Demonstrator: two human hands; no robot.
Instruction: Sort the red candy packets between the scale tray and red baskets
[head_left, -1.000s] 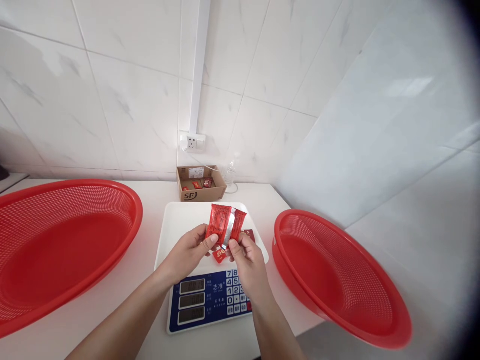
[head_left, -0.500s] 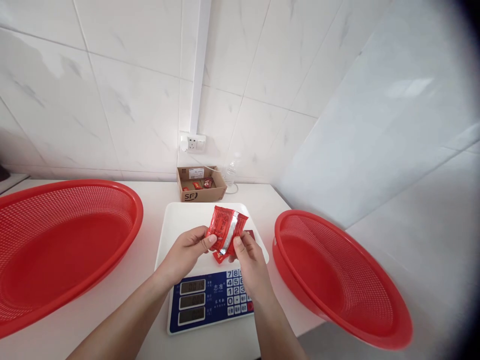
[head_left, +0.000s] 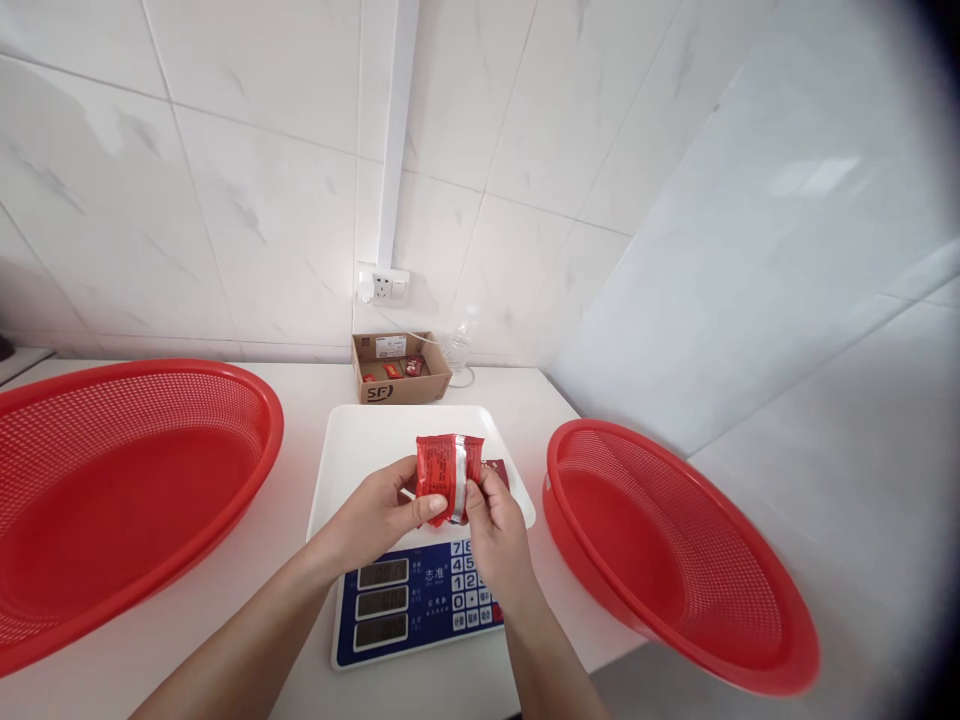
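Observation:
Between my two hands is a small red packet (head_left: 436,472) with dark print and a silver seam, held above a white weighing scale (head_left: 360,440). My left hand (head_left: 390,510) pinches its left side, thumb across the front. At the right lower edge, my right hand (head_left: 491,520) grips it near the seam. A dark red packet (head_left: 497,470) lies on the scale's pan behind my right hand, partly hidden. The scale's blue panel (head_left: 435,600) has three displays and a keypad, some of it covered by my right hand.
A large red basket (head_left: 274,400) stands to the left and another red basket (head_left: 559,450) to the right. Behind the scale sits a cardboard box (head_left: 412,390) with a few red packets inside. A clear plastic bottle (head_left: 459,345) and a wall socket (head_left: 384,288) are at the back.
The packet has turned more upright and come slightly lower and nearer. Both hands have shifted their grip on it; the red piece seen below it earlier is now hidden.

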